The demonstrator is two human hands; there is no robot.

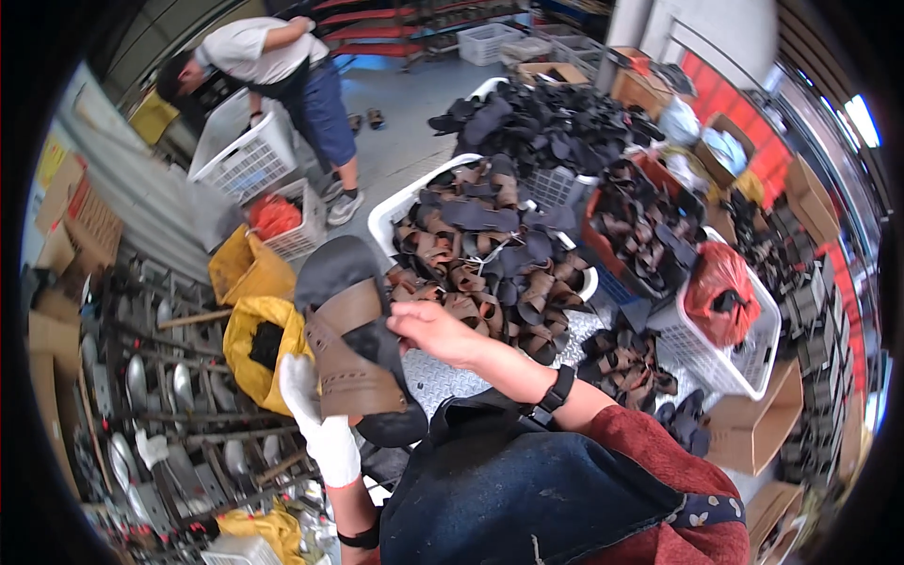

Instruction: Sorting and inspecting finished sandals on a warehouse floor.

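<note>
The left hand (309, 407), in a white glove, has its grip closed around the lower left side of a sandal (360, 379) with brown straps and a dark sole, while the bare right hand (435, 331) has thumb and fingers at the sole's right edge (whether that grip pinches or only touches, I cannot tell). The sandal is held up in front of the body, its long side running roughly upright and its straps facing the wearer. A dark watch (556, 394) circles the right wrist, and below it spread a dark apron (537, 499) and a red sleeve (650, 443). Just left of the sandal sits a yellow sack (243, 369) with something black inside. Beyond the right hand, a white tub (379, 229) is heaped with brown and dark sandals; farther back lies a pile of black footwear (541, 122). To the right, a red plastic bag (720, 290) rests in a white crate (765, 360). At upper left, a co-worker (264, 47) bends over another white crate (247, 160) on the grey floor (400, 132).
</note>
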